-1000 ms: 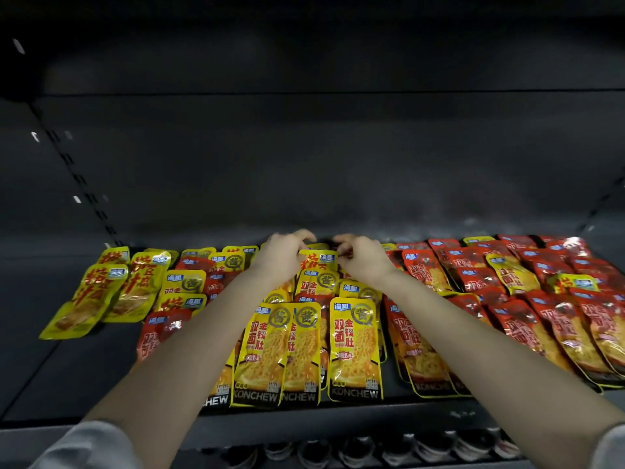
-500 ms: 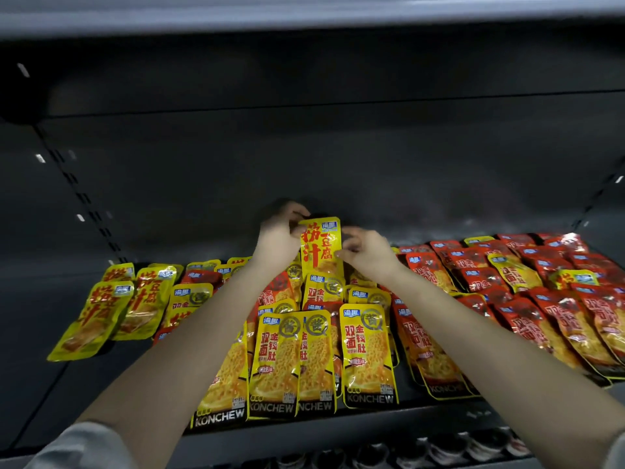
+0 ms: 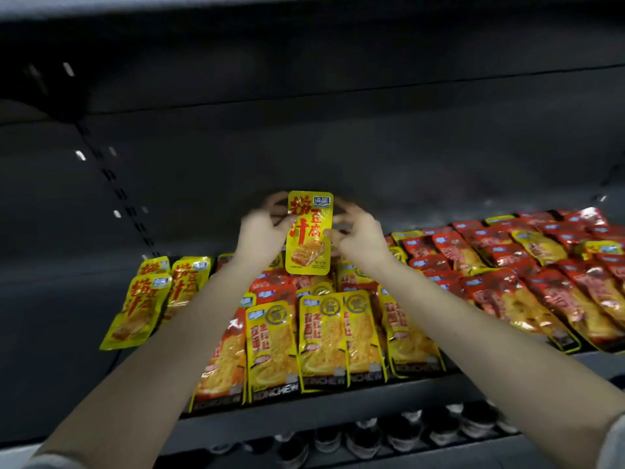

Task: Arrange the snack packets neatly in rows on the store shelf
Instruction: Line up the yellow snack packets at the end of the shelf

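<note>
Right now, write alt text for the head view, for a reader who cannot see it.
A left hand and a right hand hold a small yellow foil snack packet upright by its side edges above a dark grey metal store shelf. On it, flat yellow foil packets lie overlapping at left and centre, red foil packets at right.

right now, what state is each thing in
held yellow packet, upright, pinched at both side edges
left grip, pinching its left edge
right grip, pinching its right edge
front yellow packets, lying flat, overlapping
red packets, lying in overlapping rows
left yellow packets, lying flat
</note>
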Available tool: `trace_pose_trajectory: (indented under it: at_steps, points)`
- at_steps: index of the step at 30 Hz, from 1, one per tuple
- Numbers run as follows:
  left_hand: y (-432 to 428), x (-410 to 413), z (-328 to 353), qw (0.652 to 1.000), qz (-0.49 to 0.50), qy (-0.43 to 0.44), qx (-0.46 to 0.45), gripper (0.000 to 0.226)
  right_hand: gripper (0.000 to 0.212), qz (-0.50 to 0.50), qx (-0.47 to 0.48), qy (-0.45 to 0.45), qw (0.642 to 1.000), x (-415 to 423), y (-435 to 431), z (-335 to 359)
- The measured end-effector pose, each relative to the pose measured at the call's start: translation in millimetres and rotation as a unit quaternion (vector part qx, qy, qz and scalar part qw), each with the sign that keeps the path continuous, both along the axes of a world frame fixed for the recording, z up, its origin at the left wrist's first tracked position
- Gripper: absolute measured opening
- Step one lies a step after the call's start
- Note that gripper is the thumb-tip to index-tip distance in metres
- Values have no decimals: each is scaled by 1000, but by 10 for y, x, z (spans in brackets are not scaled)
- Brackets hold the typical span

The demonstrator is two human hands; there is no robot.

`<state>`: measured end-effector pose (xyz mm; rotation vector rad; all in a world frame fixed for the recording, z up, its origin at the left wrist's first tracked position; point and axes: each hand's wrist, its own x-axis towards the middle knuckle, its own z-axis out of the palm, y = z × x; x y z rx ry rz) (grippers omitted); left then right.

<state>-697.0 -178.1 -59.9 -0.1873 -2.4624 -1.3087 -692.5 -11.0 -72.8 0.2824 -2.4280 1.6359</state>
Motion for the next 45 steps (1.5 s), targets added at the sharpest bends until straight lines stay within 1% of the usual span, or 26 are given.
trace_pose_trajectory:
  at_steps: [5, 9, 12, 18, 26, 29, 32, 37, 41, 45]
  points:
    - [-558, 216, -60, 1000, 14, -6, 15, 41, 59, 34, 33, 10, 999, 158, -519, -30]
    - [-1005, 414, -69, 998, 27, -17, 50, 37, 65, 71, 40, -2, 997, 283, -958, -30]
    - [-1323, 559, -90, 997, 38, -31, 56, 35, 67, 94, 48, -10, 994, 372, -1268, -62]
    - [-1850, 761, -189, 995, 53, -54, 63, 34, 69, 106, 73, -13, 992, 537, -1791, -186]
    - [-2375, 975, -388, 994, 59, -83, 35, 33, 73, 118, 155, -39, 980, 690, -2322, -330]
    - [-2484, 1013, -506, 994, 54, -98, 4, 35, 69, 123, 190, -46, 973, 754, -2416, -383]
    - [-2554, 1029, -615, 992, 58, -105, -35, 36, 61, 126, 201, -53, 970, 811, -2454, -395]
    - [-2626, 1049, -730, 991, 68, -97, -57, 32, 64, 120, 224, -56, 965, 836, -2514, -423]
    - [-2674, 1033, -785, 986, 90, -119, -74, 33, 64, 112, 236, -51, 964, 858, -2539, -444]
    - [-2660, 1033, -768, 985, 79, -124, -89, 35, 63, 110, 250, -42, 961, 861, -2535, -470]
